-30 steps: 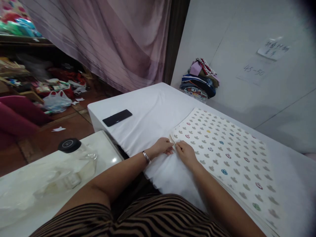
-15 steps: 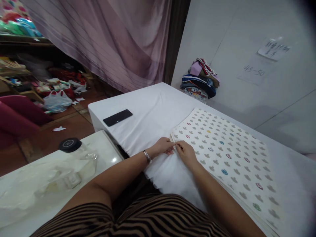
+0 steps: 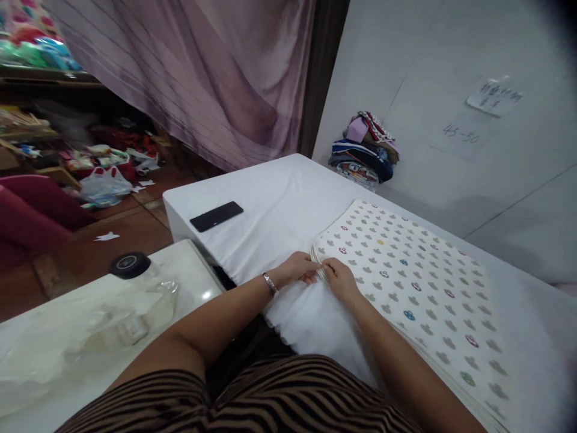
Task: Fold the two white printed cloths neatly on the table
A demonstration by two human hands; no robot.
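A stack of white cloth printed with grey and coloured shapes (image 3: pixel 406 276) lies flat on a white-covered table (image 3: pixel 270 192). At its near left corner, my left hand (image 3: pixel 300 266) pinches the layered edges, with a silver bracelet on the wrist. Close beside it, my right hand (image 3: pixel 338 276) grips the same corner with thumb and fingers pressed together. The fingertips of both hands almost meet there. Sheer white fabric (image 3: pixel 315 319) hangs below them over the table's front edge.
A black phone (image 3: pixel 216 216) lies on the table's left part. At the lower left, a second white table (image 3: pixel 193 258) holds a black-lidded jar (image 3: pixel 130 264) and clear plastic. Folded fabrics (image 3: pixel 364 150) are piled by the wall, and a pink curtain (image 3: pixel 216 78) hangs behind.
Both hands stay at the cloth corner; the right fingers have shifted slightly against the edge. The view has moved a little.
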